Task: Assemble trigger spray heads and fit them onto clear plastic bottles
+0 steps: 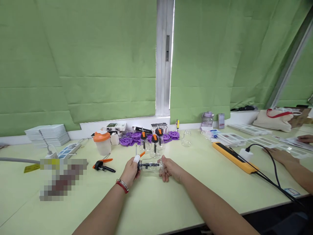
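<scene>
Between my hands a clear glass bottle (154, 165) lies on its side just above the table. My left hand (132, 169), its thumb in a white cover, is closed around the black top with an orange lever (142, 154). The fingers of my right hand (170, 168) grip the bottle's wide base. A black rod shows inside the glass. Behind stand several similar glass bottles with black-and-orange tops (155, 139). To the left a loose black top with an orange lever (104, 165) rests on the table. An open glass bottle (186, 138) stands farther right.
Purple plastic parts (127, 141) and small boxes line the back by the window frame. An orange-lidded cup (102, 142) stands left, near a white power strip (69, 150). At right lie a yellow power strip (234, 158) with cables, stacked cards (230, 138) and another person's hand (281, 155).
</scene>
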Action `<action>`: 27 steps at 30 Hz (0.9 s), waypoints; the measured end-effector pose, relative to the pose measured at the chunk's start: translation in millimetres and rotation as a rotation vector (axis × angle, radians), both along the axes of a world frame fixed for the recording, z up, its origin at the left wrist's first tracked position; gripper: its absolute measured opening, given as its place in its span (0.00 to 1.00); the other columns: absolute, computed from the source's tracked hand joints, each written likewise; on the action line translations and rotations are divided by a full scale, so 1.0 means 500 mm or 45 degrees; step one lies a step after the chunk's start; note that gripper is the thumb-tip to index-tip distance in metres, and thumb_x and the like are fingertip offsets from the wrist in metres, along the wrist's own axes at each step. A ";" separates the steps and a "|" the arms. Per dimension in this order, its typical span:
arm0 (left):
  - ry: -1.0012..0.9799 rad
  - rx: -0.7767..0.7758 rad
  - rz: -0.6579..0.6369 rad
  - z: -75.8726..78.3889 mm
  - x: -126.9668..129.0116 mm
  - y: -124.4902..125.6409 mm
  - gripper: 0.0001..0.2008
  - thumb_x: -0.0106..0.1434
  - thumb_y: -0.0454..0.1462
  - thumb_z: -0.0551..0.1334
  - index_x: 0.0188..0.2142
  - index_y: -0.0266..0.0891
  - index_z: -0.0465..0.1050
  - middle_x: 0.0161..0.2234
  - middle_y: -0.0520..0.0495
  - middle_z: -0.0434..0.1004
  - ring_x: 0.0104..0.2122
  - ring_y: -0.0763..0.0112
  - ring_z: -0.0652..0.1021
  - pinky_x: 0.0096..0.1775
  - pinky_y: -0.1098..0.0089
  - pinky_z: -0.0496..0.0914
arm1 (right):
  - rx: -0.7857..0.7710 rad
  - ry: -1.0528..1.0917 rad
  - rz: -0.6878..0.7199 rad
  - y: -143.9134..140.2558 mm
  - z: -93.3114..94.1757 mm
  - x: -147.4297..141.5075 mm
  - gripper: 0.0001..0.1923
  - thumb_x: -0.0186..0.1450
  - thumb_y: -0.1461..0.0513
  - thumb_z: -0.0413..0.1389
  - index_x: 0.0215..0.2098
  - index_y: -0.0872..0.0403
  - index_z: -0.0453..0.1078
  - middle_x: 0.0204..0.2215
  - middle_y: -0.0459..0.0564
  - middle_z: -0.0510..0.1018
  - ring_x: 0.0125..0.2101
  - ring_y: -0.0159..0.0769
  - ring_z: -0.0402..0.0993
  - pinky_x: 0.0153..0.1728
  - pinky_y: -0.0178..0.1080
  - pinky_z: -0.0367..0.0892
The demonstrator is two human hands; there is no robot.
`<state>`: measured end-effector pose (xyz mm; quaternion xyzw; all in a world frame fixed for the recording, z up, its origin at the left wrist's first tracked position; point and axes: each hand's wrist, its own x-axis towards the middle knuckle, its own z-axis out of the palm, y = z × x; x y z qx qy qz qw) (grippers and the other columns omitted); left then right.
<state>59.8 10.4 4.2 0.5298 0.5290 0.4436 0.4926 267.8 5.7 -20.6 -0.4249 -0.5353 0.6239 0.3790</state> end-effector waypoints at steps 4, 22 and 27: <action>-0.033 -0.054 0.065 -0.003 -0.007 0.007 0.23 0.58 0.56 0.49 0.31 0.39 0.63 0.14 0.59 0.58 0.10 0.77 0.61 0.14 0.75 0.48 | 0.208 0.148 -0.010 -0.015 0.019 0.005 0.39 0.57 0.45 0.58 0.62 0.45 0.51 0.55 0.59 0.64 0.35 0.35 0.75 0.27 0.36 0.71; -0.057 -0.117 0.110 -0.006 -0.012 0.012 0.24 0.58 0.56 0.48 0.32 0.38 0.64 0.14 0.57 0.60 0.10 0.76 0.62 0.14 0.75 0.49 | 0.249 0.158 0.028 -0.008 0.001 0.000 0.43 0.55 0.52 0.62 0.63 0.38 0.46 0.62 0.56 0.52 0.35 0.33 0.75 0.29 0.35 0.69; -0.026 -0.169 0.095 -0.004 -0.007 0.008 0.24 0.60 0.55 0.48 0.33 0.36 0.67 0.15 0.56 0.60 0.10 0.77 0.61 0.14 0.74 0.48 | 0.168 0.111 -0.006 0.002 -0.009 -0.001 0.40 0.57 0.47 0.58 0.62 0.46 0.48 0.43 0.52 0.70 0.22 0.28 0.72 0.19 0.32 0.63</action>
